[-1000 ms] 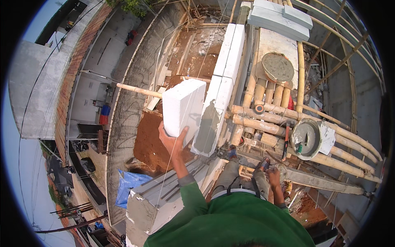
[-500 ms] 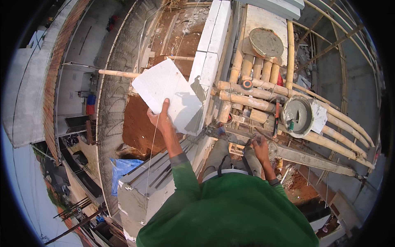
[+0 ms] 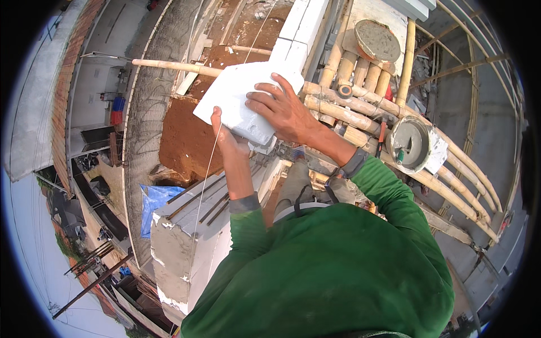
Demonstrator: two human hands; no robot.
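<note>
A white lightweight block (image 3: 236, 93) is held tilted in front of me, over the near part of the block wall (image 3: 298, 25). My left hand (image 3: 228, 135) grips it at its lower left edge, thumb up along the side. My right hand (image 3: 282, 110) lies over its right part with fingers curled onto the face. A taut string (image 3: 200, 208) runs past my left hand along the wall. Behind the held block, the wall's mortar patch is hidden.
A bamboo platform (image 3: 344, 112) on the right carries a mortar basin (image 3: 377, 39), a second bucket of mortar (image 3: 408, 143) with a tool inside, a hammer (image 3: 381, 138) and a tape roll (image 3: 345, 91). A blue tarp (image 3: 155, 203) and red earth (image 3: 183, 141) lie left and below.
My right hand has risen from near my legs onto the block. The block, held in my left hand, has turned and tilted, and the view has shifted.
</note>
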